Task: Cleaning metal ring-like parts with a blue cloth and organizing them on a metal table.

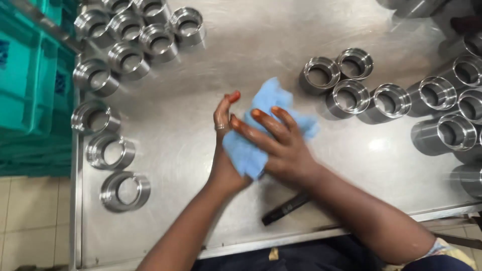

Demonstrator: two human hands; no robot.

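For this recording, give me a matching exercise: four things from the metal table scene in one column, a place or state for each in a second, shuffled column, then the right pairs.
Things:
1. fluffy blue cloth
2. slim black tool
3. green plastic crates
4. plain ring on the left hand

Places or states:
A. stacked off the table's left edge
B. pressed between the left hand and the right hand
C. worn on a finger
D. lying on the steel table near its front edge, partly under the right forearm

Pairs: 1-B, 2-D, 3-A, 4-C
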